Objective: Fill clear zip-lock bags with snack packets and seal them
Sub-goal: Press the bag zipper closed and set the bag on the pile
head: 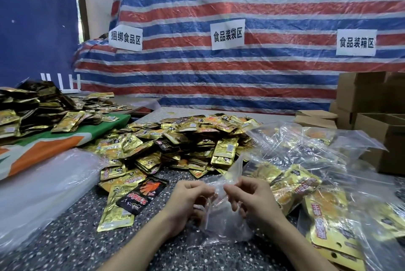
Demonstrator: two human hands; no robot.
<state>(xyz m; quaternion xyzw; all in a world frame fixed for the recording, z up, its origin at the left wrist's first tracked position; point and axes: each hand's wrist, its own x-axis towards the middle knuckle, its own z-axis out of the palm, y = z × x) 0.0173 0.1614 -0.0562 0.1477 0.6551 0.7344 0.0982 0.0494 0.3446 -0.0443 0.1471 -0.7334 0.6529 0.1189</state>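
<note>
An empty clear zip-lock bag [221, 224] hangs over the speckled table [72, 246] in front of me. My left hand [186, 200] pinches its top edge on the left side, and my right hand [252, 198] pinches the same edge on the right. A big heap of gold snack packets [175, 139] lies just beyond my hands. One black packet [142, 192] rests on gold ones at the heap's near left. To the right, filled clear bags [324, 183] hold gold packets.
A stack of flat clear bags [43, 185] lies at the left. Behind it a second pile of packets [28, 113] sits on a green and orange cloth. Cardboard boxes [377, 117] stand at the right. A striped tarp with paper signs covers the wall.
</note>
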